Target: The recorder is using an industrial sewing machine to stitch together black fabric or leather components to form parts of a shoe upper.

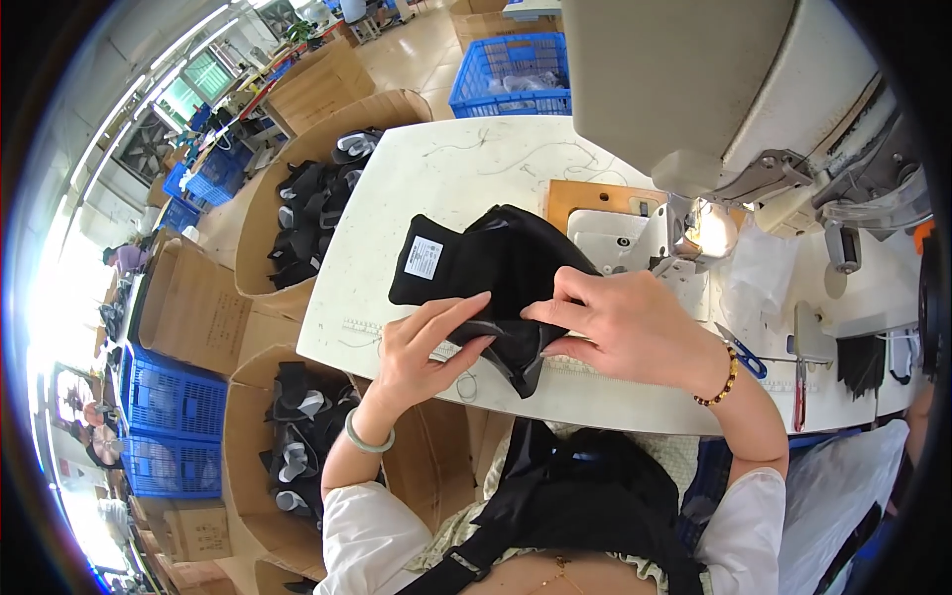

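Head view, black fabric piece: lay on the white tabletop, just beyond and between both hands, left of the needle area; spread loosely at the far side, bunched and folded at the near edge.
White label: sat on the leftmost flap, ahead of the left hand and clear of its fingers.
Long axis: was hard to read through the folds; seemed to slant from the labelled flap toward the folded near corner, down and to the right.
Left hand: pinched the near fold from the left, thumb below and fingers above.
Right hand: pinched the same fold from the right, between thumb and fingers; partly hid the fabric's right side.
Gap between hands: was small, with fingertips near one another but apart, bridged by the fold.
Sewing machine: stood to the right and beyond; was nearer to the right hand than to the left.
Blue-handled scissors: lay right of the right wrist, untouched.
Cardboard box: stood left of the tabletop, holding dark pieces.
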The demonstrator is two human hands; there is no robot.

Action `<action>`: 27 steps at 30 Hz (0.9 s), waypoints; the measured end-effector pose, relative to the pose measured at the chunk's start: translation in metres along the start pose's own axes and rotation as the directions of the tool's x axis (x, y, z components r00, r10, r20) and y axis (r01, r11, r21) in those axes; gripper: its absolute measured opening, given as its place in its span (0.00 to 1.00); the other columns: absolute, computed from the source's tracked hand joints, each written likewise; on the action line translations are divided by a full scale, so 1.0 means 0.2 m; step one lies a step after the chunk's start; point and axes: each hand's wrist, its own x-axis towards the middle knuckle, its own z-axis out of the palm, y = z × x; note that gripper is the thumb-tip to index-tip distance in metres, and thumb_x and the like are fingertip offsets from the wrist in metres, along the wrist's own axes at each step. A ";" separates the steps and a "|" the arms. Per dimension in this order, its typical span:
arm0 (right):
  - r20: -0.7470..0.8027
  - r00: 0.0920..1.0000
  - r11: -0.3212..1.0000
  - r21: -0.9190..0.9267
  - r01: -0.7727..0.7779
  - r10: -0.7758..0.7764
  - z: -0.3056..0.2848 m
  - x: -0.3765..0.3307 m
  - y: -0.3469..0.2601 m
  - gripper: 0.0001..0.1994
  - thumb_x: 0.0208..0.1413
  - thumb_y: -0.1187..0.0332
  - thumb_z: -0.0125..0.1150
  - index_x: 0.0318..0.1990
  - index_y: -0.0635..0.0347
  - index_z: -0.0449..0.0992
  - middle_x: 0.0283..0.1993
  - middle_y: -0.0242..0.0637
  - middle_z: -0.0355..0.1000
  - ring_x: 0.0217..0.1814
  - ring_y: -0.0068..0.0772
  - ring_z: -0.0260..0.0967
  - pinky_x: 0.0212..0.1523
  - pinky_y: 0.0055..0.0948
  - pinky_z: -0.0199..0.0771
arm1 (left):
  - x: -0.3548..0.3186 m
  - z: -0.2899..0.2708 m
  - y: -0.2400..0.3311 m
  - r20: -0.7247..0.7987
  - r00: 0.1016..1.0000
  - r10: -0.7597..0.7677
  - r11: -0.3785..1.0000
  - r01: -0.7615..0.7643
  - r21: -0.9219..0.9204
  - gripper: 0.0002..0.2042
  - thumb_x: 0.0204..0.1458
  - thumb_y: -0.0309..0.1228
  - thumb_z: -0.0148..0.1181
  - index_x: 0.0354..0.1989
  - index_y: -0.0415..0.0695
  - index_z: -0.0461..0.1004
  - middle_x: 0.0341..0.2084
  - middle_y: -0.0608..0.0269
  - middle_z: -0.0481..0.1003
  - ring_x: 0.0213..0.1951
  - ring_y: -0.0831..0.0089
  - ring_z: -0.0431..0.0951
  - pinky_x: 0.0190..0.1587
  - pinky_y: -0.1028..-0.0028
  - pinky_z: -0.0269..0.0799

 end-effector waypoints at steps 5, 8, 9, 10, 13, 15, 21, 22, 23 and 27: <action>-0.156 0.979 0.985 -0.130 0.115 -0.135 0.01 0.05 -0.03 0.23 0.38 0.67 0.64 0.46 0.55 0.70 0.36 0.31 0.64 0.38 0.28 0.65 0.34 0.24 0.67 | -0.01 -0.01 -0.02 -0.044 0.964 0.263 0.964 -0.260 0.061 0.20 0.30 0.20 0.66 0.38 0.42 0.74 0.38 0.59 0.72 0.37 0.66 0.75 0.35 0.75 0.73; -0.054 0.998 0.963 0.264 0.042 -0.029 0.04 0.05 -0.03 0.18 0.40 0.72 0.61 0.43 0.62 0.70 0.41 0.36 0.65 0.42 0.34 0.62 0.44 0.26 0.64 | -0.04 -0.01 -0.05 -0.042 0.950 0.308 0.951 -0.308 0.016 0.19 0.29 0.19 0.65 0.37 0.41 0.73 0.36 0.58 0.70 0.37 0.65 0.73 0.34 0.74 0.72; -0.045 0.998 0.955 0.288 0.064 -0.053 0.04 0.05 -0.01 0.18 0.41 0.73 0.61 0.43 0.62 0.70 0.40 0.36 0.65 0.42 0.35 0.61 0.44 0.28 0.64 | -0.05 -0.02 -0.05 -0.048 0.951 0.305 0.952 -0.305 0.018 0.19 0.29 0.19 0.65 0.37 0.41 0.73 0.36 0.58 0.70 0.37 0.65 0.73 0.34 0.74 0.72; -0.037 0.996 0.946 0.313 0.084 -0.076 0.05 0.05 0.00 0.18 0.41 0.74 0.61 0.43 0.62 0.69 0.39 0.35 0.65 0.42 0.36 0.61 0.45 0.30 0.63 | -0.06 -0.03 -0.07 -0.047 0.957 0.288 0.958 -0.286 0.032 0.19 0.29 0.18 0.65 0.36 0.40 0.73 0.34 0.59 0.69 0.34 0.65 0.72 0.32 0.73 0.71; -0.005 0.995 0.939 0.330 0.098 -0.103 0.05 0.06 0.00 0.17 0.40 0.74 0.61 0.42 0.63 0.70 0.36 0.34 0.65 0.41 0.36 0.61 0.43 0.31 0.64 | -0.07 -0.04 -0.07 -0.050 0.964 0.261 0.965 -0.260 0.032 0.19 0.28 0.17 0.64 0.35 0.40 0.73 0.28 0.60 0.66 0.28 0.66 0.70 0.29 0.72 0.68; 0.019 0.996 0.925 0.374 0.069 -0.082 0.04 0.07 0.01 0.16 0.40 0.74 0.62 0.40 0.62 0.71 0.35 0.34 0.66 0.39 0.34 0.61 0.42 0.30 0.64 | -0.07 -0.04 -0.07 -0.029 0.966 0.259 0.966 -0.258 0.035 0.18 0.29 0.17 0.63 0.34 0.40 0.73 0.28 0.60 0.65 0.28 0.66 0.69 0.28 0.73 0.68; 0.080 0.996 0.888 0.459 0.006 -0.048 0.05 0.08 0.05 0.11 0.41 0.71 0.63 0.34 0.63 0.73 0.31 0.34 0.66 0.38 0.34 0.62 0.39 0.29 0.65 | -0.07 -0.03 -0.07 0.002 0.971 0.240 0.971 -0.240 0.007 0.16 0.30 0.17 0.63 0.33 0.40 0.74 0.29 0.60 0.65 0.27 0.68 0.68 0.27 0.74 0.66; 0.099 0.994 0.886 0.463 0.004 -0.056 0.05 0.09 0.05 0.11 0.41 0.70 0.63 0.33 0.64 0.73 0.31 0.34 0.67 0.38 0.34 0.62 0.39 0.29 0.65 | -0.06 -0.04 -0.06 0.005 0.970 0.244 0.970 -0.244 0.006 0.16 0.30 0.17 0.63 0.33 0.40 0.74 0.29 0.60 0.65 0.27 0.68 0.68 0.27 0.74 0.66; 0.095 0.994 0.887 0.462 0.003 -0.053 0.04 0.09 0.05 0.11 0.41 0.70 0.63 0.33 0.64 0.73 0.31 0.34 0.67 0.38 0.34 0.62 0.39 0.29 0.65 | -0.05 -0.05 -0.06 0.036 0.980 0.195 0.981 -0.194 -0.024 0.15 0.31 0.17 0.64 0.32 0.41 0.74 0.29 0.60 0.65 0.28 0.68 0.68 0.27 0.75 0.66; 0.177 0.984 0.918 0.394 -0.040 -0.033 0.02 0.11 0.03 0.11 0.43 0.68 0.62 0.31 0.65 0.71 0.31 0.38 0.68 0.36 0.38 0.65 0.36 0.32 0.66 | 0.00 -0.06 -0.06 0.091 0.993 0.078 0.985 -0.063 -0.162 0.12 0.33 0.19 0.66 0.29 0.41 0.75 0.28 0.62 0.69 0.28 0.71 0.71 0.29 0.77 0.67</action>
